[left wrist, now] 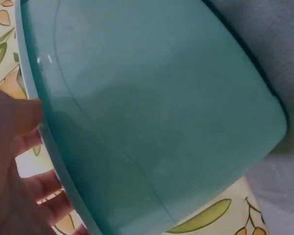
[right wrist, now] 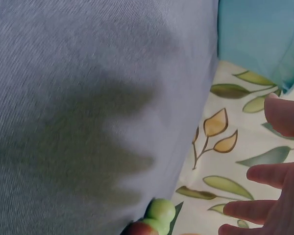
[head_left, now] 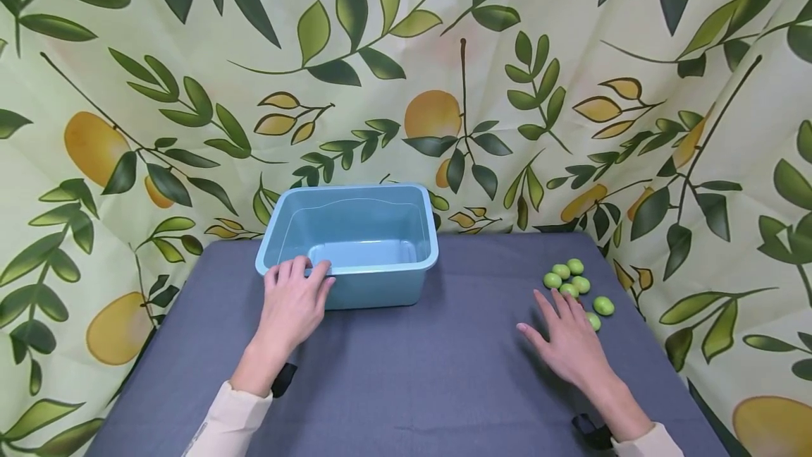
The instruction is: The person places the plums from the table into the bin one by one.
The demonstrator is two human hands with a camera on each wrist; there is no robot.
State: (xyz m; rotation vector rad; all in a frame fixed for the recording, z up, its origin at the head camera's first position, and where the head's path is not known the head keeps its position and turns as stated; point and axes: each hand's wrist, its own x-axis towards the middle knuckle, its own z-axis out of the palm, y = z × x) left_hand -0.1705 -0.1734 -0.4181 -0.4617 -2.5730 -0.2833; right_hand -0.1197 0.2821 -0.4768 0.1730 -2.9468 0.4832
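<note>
A light blue plastic basin (head_left: 374, 289) stands at the back of the table, left of centre. My left hand (head_left: 294, 298) grips its near rim, fingers hooked over the edge and the thumb on the outer side; the left wrist view shows the fingers beyond the rim (left wrist: 53, 147). Several small round green fruits (head_left: 561, 271) lie in a loose cluster at the right. Above the table, just in front of them, my right hand (head_left: 567, 340) hovers with fingers spread and nothing held. It partly hides the nearest fruits. In the right wrist view, green fruit (right wrist: 161, 210) shows at the bottom edge.
A dark grey-blue cloth (head_left: 431, 379) covers the table. Behind and beside it hangs a curtain (head_left: 380, 111) printed with leaves and fruit. The table's right edge runs close past the fruits. A dark band sits on each wrist.
</note>
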